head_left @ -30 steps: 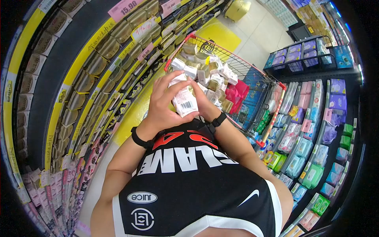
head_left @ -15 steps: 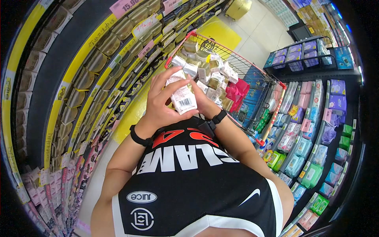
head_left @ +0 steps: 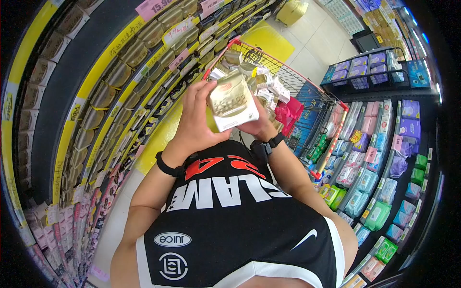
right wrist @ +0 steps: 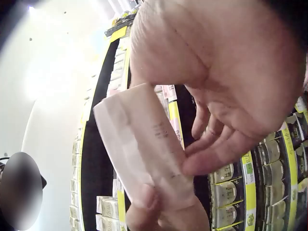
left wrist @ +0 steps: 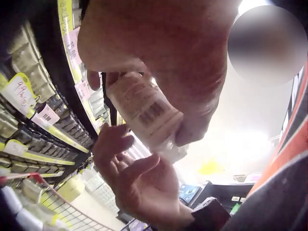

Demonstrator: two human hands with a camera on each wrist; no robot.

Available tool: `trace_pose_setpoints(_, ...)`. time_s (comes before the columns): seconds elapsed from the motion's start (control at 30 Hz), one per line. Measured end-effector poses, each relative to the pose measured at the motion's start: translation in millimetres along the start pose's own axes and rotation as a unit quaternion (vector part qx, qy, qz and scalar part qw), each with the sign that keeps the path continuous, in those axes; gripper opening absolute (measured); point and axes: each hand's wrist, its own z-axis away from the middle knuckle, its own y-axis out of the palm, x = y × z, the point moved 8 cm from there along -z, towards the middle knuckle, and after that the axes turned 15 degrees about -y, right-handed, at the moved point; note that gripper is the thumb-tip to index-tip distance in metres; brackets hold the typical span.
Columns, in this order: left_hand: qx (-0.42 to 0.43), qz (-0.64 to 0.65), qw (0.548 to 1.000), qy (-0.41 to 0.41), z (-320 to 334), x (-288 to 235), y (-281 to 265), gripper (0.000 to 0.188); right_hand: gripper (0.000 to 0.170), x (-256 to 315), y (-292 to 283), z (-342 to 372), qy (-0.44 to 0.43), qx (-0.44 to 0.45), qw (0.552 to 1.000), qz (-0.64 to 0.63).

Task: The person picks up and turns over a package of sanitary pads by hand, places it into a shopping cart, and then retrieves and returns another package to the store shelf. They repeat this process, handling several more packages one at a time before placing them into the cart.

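A gold-and-white package (head_left: pixel 234 102) is held up before the chest, its gold face toward the head camera. My left hand (head_left: pixel 192 115) grips its left side and lower corner with thumb and fingers. My right hand (head_left: pixel 261 120) is at its lower right, partly hidden behind it. In the left wrist view, the right hand (left wrist: pixel 144 187) has loosely bent fingers beside the package (left wrist: pixel 144 108). The right wrist view shows the left thumb (right wrist: pixel 147 196) pressed on the package's pale side, with my right fingers (right wrist: pixel 207 161) at its edge.
Beyond the hands stands a red-rimmed wire cart (head_left: pixel 331 149) holding several similar packages (head_left: pixel 278 89) and a bright pink item (head_left: pixel 289 113). Shelves of gold packs (head_left: pixel 117 74) line the left; colourful packs (head_left: pixel 379 213) fill the right. A yellow suitcase-like object (head_left: pixel 291 12) is at the top.
The package has turned from its barcode side to its gold face in the head view. The right hand has shifted slightly right and down, lower beside the package.
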Motion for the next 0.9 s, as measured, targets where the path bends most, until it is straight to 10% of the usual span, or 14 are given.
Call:
trace_pose_setpoints(0.33, 0.025, -0.136, 0.99, 0.007, -1, -1, 12, 0.101, 0.057, -23, 31, -11, 0.006, 0.003, 0.936, 0.353)
trace_pose_setpoints(0.9, -0.004, 0.064, 0.998, -0.02, -3, 6, 0, 0.109, 0.051, 10, -4, -10, -0.079, -0.028, 0.995, 0.061)
